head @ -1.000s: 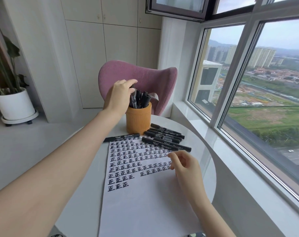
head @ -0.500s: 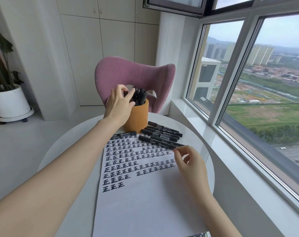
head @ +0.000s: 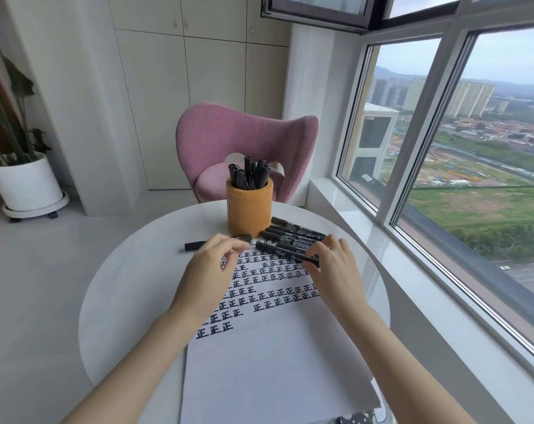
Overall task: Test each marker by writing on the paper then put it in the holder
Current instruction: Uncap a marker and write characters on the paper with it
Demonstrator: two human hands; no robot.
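An orange holder (head: 249,209) stands at the back of the round white table (head: 122,301) with several black markers (head: 248,174) upright in it. Several loose black markers (head: 296,232) lie side by side to its right. One single marker (head: 195,245) lies to the left, behind my left hand. The white paper (head: 274,356) carries rows of black written characters. My right hand (head: 336,270) pinches the right end of the nearest loose marker (head: 278,250), which still lies on the paper's top edge. My left hand (head: 209,270) hovers over the writing, fingers loosely curled, holding nothing.
A pink chair (head: 244,133) stands behind the table. A large window (head: 458,148) runs along the right side with a white sill. A potted plant (head: 24,179) stands on the floor at the far left. Cabinets line the back wall.
My left hand has come back from the holder to just above the paper, with nothing in it. My right hand has reached forward onto the nearest loose marker.
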